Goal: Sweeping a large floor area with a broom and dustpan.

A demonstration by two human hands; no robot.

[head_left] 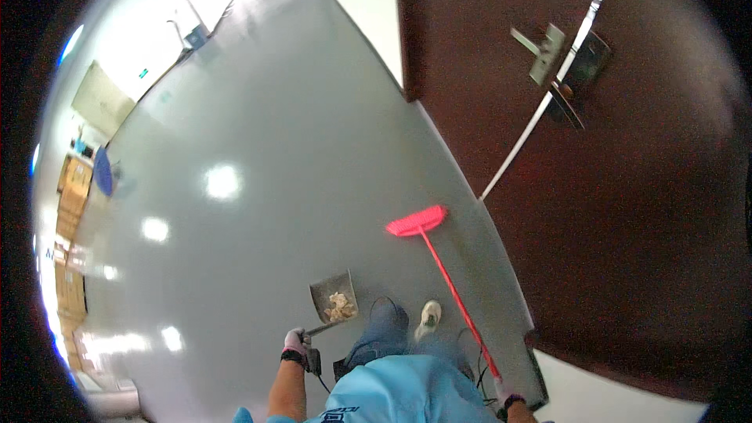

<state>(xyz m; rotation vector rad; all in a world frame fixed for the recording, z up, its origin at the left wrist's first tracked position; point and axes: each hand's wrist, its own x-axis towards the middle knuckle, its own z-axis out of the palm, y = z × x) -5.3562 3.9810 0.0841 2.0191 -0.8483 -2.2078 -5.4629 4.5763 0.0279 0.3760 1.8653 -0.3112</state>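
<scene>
My left hand (297,340), in a pale glove, is closed round the thin handle of a grey dustpan (322,292). Several crumpled pale scraps (340,307) lie inside the pan, just ahead of my feet. My right hand (502,388), low at the right, grips the upper end of a red broom (454,291). The broom's long stick slants away to a bristled pink-red head (417,222) on or just above the floor, near the dark door. My right fingers show only in part.
A dark brown double door (627,211) with metal handles (548,55) stands close on the right. Grey shiny floor (282,141) stretches ahead. Cardboard boxes (74,188) and a round blue object (103,171) are along the far left. My shoe (429,317) is between dustpan and broom stick.
</scene>
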